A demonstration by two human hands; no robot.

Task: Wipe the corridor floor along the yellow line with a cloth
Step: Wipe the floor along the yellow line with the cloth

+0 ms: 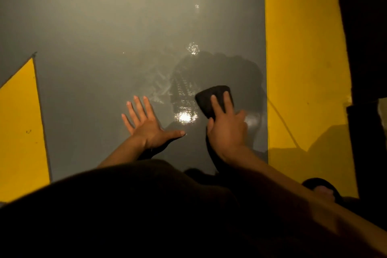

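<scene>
Right hand pressing dark cloth onto grey corridor floor, fingers lying over cloth top, thumb hooking its near edge. Cloth sitting at 3 o'clock of left hand, just beside yellow line. Left hand lying flat on floor, fingers spreading straight, holding nothing. Wet sheen glinting between hands. Yellow wedge showing at 9 o'clock.
</scene>
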